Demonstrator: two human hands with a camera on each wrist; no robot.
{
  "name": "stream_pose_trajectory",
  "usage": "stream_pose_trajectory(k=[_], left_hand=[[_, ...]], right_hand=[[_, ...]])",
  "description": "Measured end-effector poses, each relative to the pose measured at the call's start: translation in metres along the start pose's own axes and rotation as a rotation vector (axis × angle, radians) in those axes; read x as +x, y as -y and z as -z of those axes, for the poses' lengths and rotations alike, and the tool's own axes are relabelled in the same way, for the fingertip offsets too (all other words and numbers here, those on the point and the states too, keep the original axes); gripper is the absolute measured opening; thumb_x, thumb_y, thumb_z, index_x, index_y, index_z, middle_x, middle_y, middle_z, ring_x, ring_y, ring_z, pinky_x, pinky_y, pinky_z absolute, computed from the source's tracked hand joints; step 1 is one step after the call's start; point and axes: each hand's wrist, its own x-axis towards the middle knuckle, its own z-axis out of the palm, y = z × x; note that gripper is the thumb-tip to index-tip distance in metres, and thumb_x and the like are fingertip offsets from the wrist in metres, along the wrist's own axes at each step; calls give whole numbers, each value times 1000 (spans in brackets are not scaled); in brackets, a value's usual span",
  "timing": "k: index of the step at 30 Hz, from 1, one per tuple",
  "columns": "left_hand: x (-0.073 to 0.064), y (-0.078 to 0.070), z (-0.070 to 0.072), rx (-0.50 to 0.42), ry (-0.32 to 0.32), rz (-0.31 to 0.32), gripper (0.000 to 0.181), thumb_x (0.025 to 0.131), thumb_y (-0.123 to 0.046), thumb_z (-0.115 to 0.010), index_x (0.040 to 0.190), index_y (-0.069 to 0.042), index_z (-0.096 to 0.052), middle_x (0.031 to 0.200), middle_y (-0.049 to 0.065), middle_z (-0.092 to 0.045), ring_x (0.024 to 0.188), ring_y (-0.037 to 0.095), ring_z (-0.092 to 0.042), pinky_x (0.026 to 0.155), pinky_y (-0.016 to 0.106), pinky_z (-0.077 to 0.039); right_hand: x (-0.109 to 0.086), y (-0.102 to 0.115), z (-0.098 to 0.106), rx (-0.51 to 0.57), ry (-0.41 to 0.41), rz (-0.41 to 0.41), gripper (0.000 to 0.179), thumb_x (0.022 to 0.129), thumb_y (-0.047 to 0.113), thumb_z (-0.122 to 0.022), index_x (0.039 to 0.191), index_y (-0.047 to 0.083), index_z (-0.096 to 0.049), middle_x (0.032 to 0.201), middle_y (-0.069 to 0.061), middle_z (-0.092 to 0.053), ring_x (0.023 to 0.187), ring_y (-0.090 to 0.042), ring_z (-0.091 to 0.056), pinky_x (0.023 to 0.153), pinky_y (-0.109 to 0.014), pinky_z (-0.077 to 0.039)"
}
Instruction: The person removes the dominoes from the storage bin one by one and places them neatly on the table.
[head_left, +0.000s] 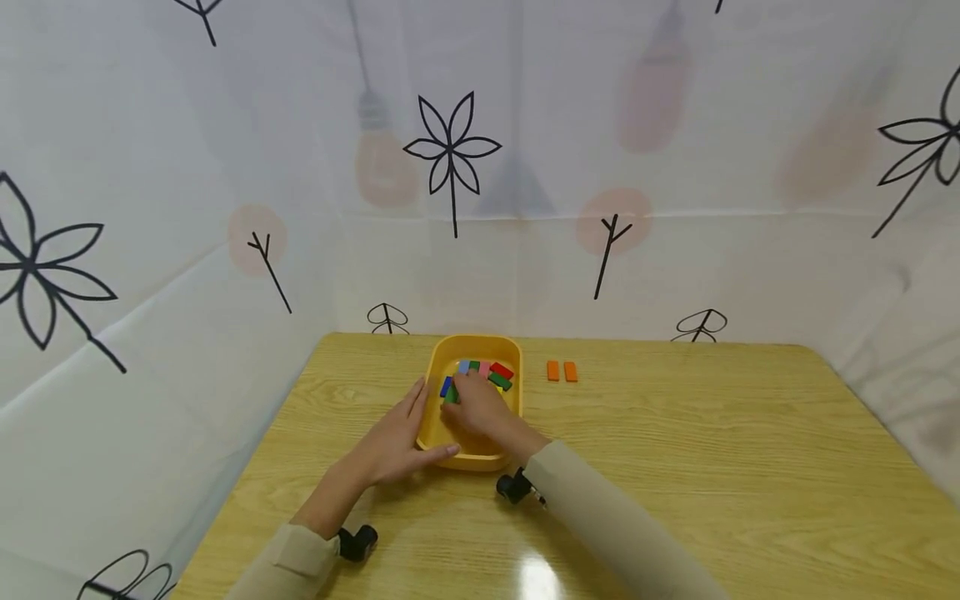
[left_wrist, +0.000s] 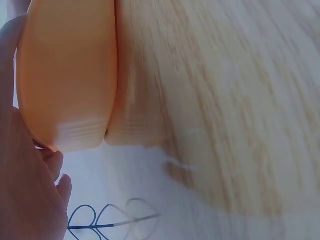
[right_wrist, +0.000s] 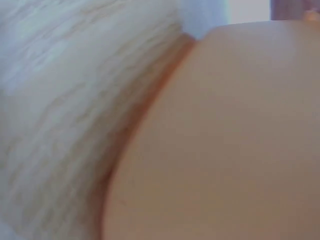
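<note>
A yellow tray [head_left: 471,463] with several small coloured blocks inside stands near the table's far edge. My left hand [head_left: 396,442] lies along its left wall with fingers extended, the thumb spread over the near rim. In the left wrist view, those fingers [left_wrist: 37,165] reach around the tray's outer wall [left_wrist: 70,75]. My right hand [head_left: 480,407] dips into the tray, with thumb and fingers around a green block [head_left: 452,393]. Close by lie a blue block [head_left: 446,387], a red block [head_left: 502,371] and another green block [head_left: 499,381]. The right wrist view hides the right hand's fingers.
Two orange blocks [head_left: 552,371] lie side by side on the wooden table [head_left: 675,433], right of the tray. A white patterned cloth [head_left: 525,275] hangs behind the table and along its sides.
</note>
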Motion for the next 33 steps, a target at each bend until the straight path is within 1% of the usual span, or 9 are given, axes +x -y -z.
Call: stream_pose_trajectory(k=[4,8,12,14,18,22,26,29,33], left_hand=[[0,-1,0,-17,-14,1,115,90,-78,-53,165,-8,-2,172,6,-2,155,30,-20,122,50,-28],[1,-1,0,-28,-18,8,115,90,-77,-56,165,-9,-2,172,6,-4,155,31,-22,122,50,-28],[0,0,0,-29,-1,18,116,88,-81,-52,165,-10,0,172,4,-1,155,30,-20,122,50,-28],[0,1,-1,-28,2,21,117,88,-82,-51,165,-11,0,172,4,-1,155,29,-20,122,50,-28],[0,0,-1,-31,0,24,117,87,-83,-51,165,-12,0,172,3,-1,155,29,-19,122,50,-28],[0,-1,0,-41,0,30,117,88,-80,-53,165,-11,0,172,4,-1,155,29,-19,122,50,-28],[0,-1,1,-40,-7,33,117,88,-80,-54,165,-11,1,172,4,-2,155,29,-19,122,50,-27],[1,-1,0,-31,-9,38,119,87,-82,-52,165,-12,2,172,5,-3,155,29,-19,122,49,-27],[1,-1,-1,-32,-2,59,120,85,-83,-54,165,-13,2,172,5,-3,156,28,-19,123,49,-26]], right_hand=[[-6,3,17,82,-14,49,39,98,25,-72,126,0,-60,119,-14,-60,95,-23,-59,90,-37,-56],[-12,5,35,107,-19,114,41,98,23,-73,129,-1,-60,121,-15,-60,101,-24,-59,91,-37,-56],[-22,4,50,133,-14,158,42,98,24,-72,130,0,-60,119,-14,-59,104,-27,-59,90,-38,-56],[-27,2,56,145,-10,183,42,99,23,-71,132,0,-60,120,-13,-59,108,-29,-60,92,-40,-55],[-36,-4,67,155,-10,242,41,99,21,-70,133,-1,-60,122,-13,-59,111,-31,-61,95,-42,-54],[-43,-11,77,161,-20,288,40,98,20,-71,131,0,-61,121,-12,-60,105,-27,-59,92,-42,-54],[-49,-17,89,167,-34,304,41,98,21,-73,131,0,-61,122,-12,-61,106,-26,-60,93,-43,-54],[-53,-23,97,181,-26,317,42,98,21,-72,131,-1,-60,124,-12,-61,109,-29,-60,94,-45,-53],[-58,-35,106,178,-32,347,39,98,21,-72,129,0,-61,119,-10,-62,105,-28,-58,89,-43,-53]])
